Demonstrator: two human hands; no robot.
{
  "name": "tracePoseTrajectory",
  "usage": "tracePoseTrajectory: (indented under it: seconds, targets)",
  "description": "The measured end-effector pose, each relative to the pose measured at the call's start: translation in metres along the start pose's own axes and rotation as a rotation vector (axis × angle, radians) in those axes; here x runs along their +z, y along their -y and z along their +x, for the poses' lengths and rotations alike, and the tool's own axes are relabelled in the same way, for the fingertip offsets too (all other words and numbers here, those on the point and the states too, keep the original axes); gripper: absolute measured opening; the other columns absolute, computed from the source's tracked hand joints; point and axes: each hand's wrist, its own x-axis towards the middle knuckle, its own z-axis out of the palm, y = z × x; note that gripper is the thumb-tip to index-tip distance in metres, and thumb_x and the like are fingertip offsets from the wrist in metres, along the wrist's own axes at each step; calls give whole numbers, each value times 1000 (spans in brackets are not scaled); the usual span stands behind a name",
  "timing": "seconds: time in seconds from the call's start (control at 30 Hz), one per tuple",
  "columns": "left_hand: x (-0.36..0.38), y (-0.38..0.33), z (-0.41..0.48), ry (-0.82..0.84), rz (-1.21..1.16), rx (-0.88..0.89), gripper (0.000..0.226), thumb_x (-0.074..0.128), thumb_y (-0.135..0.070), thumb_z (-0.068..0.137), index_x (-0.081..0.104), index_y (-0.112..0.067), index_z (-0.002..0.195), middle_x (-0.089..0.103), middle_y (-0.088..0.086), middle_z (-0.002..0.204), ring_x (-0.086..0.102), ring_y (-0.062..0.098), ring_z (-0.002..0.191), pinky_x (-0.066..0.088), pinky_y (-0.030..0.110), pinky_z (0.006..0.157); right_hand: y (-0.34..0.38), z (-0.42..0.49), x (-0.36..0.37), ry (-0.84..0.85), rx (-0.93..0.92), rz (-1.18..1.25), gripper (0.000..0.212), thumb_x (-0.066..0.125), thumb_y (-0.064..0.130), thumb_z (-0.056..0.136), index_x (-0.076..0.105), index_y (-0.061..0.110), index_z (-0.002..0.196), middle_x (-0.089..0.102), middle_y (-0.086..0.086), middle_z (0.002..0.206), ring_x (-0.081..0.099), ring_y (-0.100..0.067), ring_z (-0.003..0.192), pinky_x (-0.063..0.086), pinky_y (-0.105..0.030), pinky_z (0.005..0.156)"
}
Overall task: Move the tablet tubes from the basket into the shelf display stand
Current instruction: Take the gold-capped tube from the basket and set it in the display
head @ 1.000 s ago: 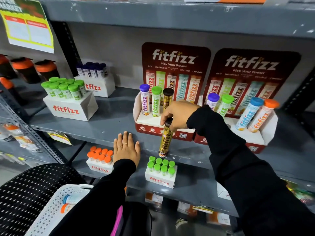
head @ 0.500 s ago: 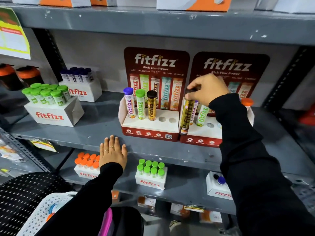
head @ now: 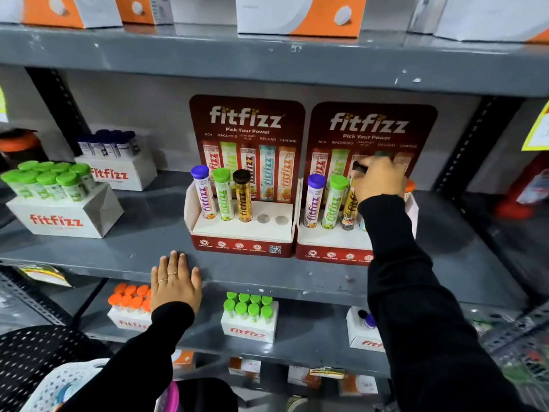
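Observation:
Two red and white display stands sit side by side on the grey shelf. The left stand [head: 242, 233] holds a purple-capped, a green-capped and a black-capped tube, with two bare holes to their right. In the right stand [head: 328, 242], a purple-capped tube [head: 312, 200] and a green-capped tube [head: 334, 202] stand upright. My right hand [head: 378, 179] grips the top of a gold tablet tube [head: 350, 208], whose bottom is in the stand's third hole. My left hand [head: 175, 282] lies flat, fingers spread, on the shelf's front edge. The white basket [head: 64, 385] is at the lower left.
White boxes of green-capped tubes [head: 52, 182] and dark-capped tubes [head: 111, 144] stand at the shelf's left. The lower shelf carries boxes with orange caps [head: 130, 297] and green caps [head: 249, 306]. Orange and white cartons line the top shelf. A black perforated chair back [head: 35, 355] is at lower left.
My right hand carried the gold tube up from the shelf's front edge, rightward, and down into the right stand's third hole. My left hand stayed on the shelf edge.

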Motion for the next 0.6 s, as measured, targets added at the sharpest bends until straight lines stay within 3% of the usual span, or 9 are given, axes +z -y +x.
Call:
tracePoseTrajectory:
  seconds: [0.6]
  targets:
    - [1,0,0,-13,26,3,53,23,-34,96,23,-8,142,18,10,154,9,26,142,-1,38,117,-14,6,9,123,38,-69,25,58,3,91,68,6,114,67,-17,120,62,-34,110,51,-38,97]
